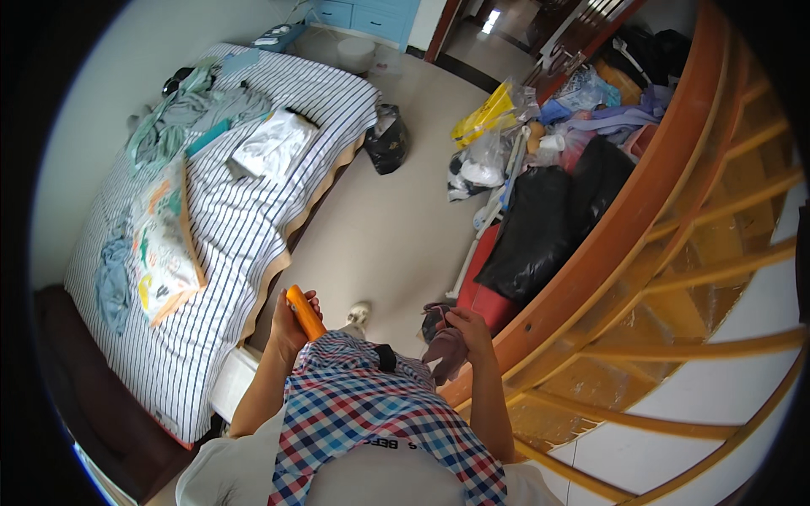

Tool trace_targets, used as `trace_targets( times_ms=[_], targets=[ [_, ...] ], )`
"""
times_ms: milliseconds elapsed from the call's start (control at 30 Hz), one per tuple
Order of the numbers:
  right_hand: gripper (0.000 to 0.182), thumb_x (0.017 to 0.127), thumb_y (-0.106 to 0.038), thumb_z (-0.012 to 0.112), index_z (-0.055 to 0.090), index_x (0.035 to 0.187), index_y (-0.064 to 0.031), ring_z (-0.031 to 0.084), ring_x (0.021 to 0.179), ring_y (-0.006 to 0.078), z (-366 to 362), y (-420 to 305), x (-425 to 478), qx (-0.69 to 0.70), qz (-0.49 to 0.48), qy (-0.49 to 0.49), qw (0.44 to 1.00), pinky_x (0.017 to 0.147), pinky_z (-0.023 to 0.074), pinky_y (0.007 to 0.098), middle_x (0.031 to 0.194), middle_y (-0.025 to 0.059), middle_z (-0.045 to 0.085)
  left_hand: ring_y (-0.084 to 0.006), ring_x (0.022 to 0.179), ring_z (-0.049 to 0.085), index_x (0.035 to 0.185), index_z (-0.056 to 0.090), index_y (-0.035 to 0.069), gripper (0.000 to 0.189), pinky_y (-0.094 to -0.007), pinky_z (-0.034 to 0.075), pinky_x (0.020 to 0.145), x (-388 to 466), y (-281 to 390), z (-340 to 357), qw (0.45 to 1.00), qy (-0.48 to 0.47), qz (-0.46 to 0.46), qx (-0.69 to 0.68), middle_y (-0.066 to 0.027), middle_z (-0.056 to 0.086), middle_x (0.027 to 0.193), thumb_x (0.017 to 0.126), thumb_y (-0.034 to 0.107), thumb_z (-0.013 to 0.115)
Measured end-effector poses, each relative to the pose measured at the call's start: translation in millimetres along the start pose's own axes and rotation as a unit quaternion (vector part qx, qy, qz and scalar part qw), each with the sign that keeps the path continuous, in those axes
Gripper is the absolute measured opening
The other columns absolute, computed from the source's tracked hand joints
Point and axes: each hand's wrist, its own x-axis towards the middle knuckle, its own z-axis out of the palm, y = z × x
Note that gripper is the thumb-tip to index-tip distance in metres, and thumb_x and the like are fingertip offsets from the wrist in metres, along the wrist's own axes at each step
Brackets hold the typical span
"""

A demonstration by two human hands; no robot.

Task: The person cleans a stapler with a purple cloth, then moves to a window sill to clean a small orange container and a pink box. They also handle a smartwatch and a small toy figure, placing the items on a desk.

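Note:
My left hand (289,322) is closed around an orange object (307,315), long and smooth, just beyond my body; what it is cannot be told. In my right hand (471,330) hangs a bunched mauve cloth item (447,354), with a thin loop of it up by the fingers. A checked apron (361,392) in red, blue and white covers my front, between the two hands. Beyond it a pale shoe (359,312) shows on the floor (380,221).
At left stands a bed with a striped sheet (234,228), bearing a patterned pillow (166,243) and rumpled clothes (190,107). Black bags (535,228), a red case (488,284) and plastic bags (487,120) crowd the right, beside a curved wooden railing (607,272). A black bag (387,140) sits by the bed.

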Motion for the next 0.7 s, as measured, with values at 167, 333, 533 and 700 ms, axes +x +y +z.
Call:
trace_targets(
  times_ms=[167, 333, 533, 700],
  targets=[
    [0.015, 0.09, -0.012, 0.057, 0.059, 0.099, -0.0004, 0.063, 0.068, 0.0177, 0, -50, 8, 0.083, 0.022, 0.02, 0.996, 0.062, 0.0524, 0.0281, 0.08, 0.0108, 0.065, -0.0215, 0.078, 0.056, 0.106, 0.054, -0.002, 0.064, -0.0341, 0.048, 0.074, 27, 31, 58, 0.995, -0.046, -0.045, 0.072, -0.0108, 0.058, 0.085, 0.097, 0.053, 0.022],
    [0.017, 0.089, -0.014, 0.06, 0.059, 0.099, -0.0006, 0.062, 0.068, 0.0164, -5, -80, 28, 0.139, 0.045, 0.059, 0.988, 0.061, 0.0524, 0.0277, 0.079, 0.0096, 0.064, -0.0207, 0.079, 0.056, 0.107, 0.054, -0.002, 0.059, -0.0327, 0.048, 0.076, 36, 47, 121, 0.99, -0.049, -0.101, 0.087, -0.0098, 0.057, 0.087, 0.097, 0.05, 0.029],
    [0.009, 0.089, -0.011, 0.059, 0.06, 0.096, -0.0057, 0.062, 0.068, 0.0141, -27, -149, 117, 0.203, 0.035, 0.069, 0.976, 0.06, 0.0529, 0.0274, 0.08, 0.0043, 0.063, -0.021, 0.08, 0.056, 0.108, 0.053, -0.002, 0.059, -0.034, 0.048, 0.077, 87, 68, 188, 0.995, -0.041, -0.081, 0.029, -0.0107, 0.058, 0.087, 0.097, 0.05, 0.028],
    [0.009, 0.087, -0.013, 0.059, 0.06, 0.095, -0.0085, 0.064, 0.074, 0.0172, -59, -178, 193, 0.241, 0.068, 0.026, 0.968, 0.066, 0.0549, 0.0315, 0.083, 0.0054, 0.064, -0.02, 0.079, 0.056, 0.108, 0.054, -0.001, 0.058, -0.0334, 0.047, 0.077, 101, 80, 202, 0.996, 0.038, -0.072, -0.049, -0.0092, 0.059, 0.086, 0.097, 0.05, 0.028]
  ],
)
